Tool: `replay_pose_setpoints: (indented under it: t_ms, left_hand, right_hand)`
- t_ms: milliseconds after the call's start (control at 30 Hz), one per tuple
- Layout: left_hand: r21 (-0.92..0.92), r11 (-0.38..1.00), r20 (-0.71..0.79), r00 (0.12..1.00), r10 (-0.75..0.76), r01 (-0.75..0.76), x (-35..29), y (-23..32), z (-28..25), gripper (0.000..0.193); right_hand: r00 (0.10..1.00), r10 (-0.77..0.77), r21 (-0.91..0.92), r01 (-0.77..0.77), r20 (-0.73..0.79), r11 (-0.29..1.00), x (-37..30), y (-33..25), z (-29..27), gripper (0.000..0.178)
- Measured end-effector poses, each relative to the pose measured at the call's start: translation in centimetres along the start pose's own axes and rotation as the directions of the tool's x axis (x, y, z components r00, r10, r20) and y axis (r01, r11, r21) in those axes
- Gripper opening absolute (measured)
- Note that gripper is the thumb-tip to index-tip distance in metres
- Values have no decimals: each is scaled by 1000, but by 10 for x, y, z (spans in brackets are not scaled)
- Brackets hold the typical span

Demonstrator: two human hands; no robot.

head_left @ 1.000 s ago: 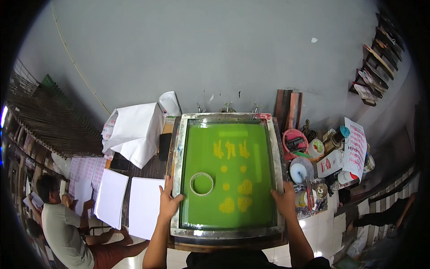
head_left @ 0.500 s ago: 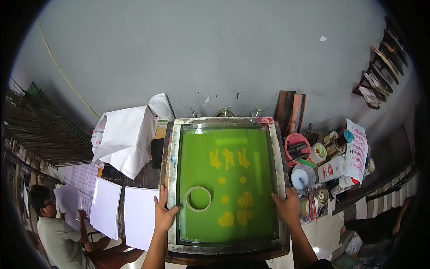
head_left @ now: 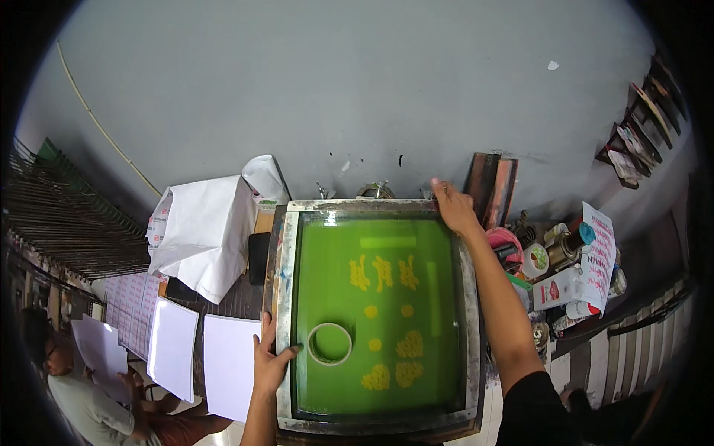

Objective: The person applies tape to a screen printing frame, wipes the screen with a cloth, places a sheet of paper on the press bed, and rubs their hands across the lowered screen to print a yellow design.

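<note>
Hands flat, fingers spread — left hand (head_left: 269,362) on the screen frame's (head_left: 286,297) near-left edge, right hand (head_left: 452,208) at its far corner.

Both forearms are bare; the left hand (head_left: 269,361) and right hand (head_left: 452,209) wear no gloves. A black short sleeve (head_left: 537,407) covers the right upper arm.

You are standing in a small screen-printing workshop: at the centre of the frame a framed printing screen (head_left: 379,316) with green mesh and yellow stencil shapes lies flat on the bench (head_left: 238,301), against a bare grey wall (head_left: 357,89). To the right of the screen you see a clutter of ink pots and bottles (head_left: 554,256), and above them wooden-handled squeegees (head_left: 491,189) lean on the wall. At lower left, blank white sheets (head_left: 201,357) lie in a row, and another person (head_left: 74,394) handles more paper there.
</note>
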State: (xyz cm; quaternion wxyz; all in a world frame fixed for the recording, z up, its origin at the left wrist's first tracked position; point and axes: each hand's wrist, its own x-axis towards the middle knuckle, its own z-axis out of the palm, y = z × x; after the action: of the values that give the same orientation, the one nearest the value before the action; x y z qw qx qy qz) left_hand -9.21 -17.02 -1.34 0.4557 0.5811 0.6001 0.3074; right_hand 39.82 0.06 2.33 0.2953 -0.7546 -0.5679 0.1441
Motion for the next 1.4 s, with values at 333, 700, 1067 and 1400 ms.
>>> replay_pose_setpoints:
  t_ms: [333,700,1067,1400]
  left_hand:
    - [-81,995,-27,997,-66,63,-1,7,0,88]
    - [-182,980,-19,996,-87,82,2,9,1,82]
    - [-221,971,-37,994,-103,92,0,4,-1,77]
    - [-245,966,-25,995,-94,85,-1,11,-1,75]
  right_hand:
    - [938,232,424,-326,258,845,39,18,12,101]
    - [939,226,372,-313,259,874,71,32,21,103]
    - [921,60,202,-147,384,968,60,-14,-4,80]
    - [929,-95,-19,109,359,994,36,-101,37,92]
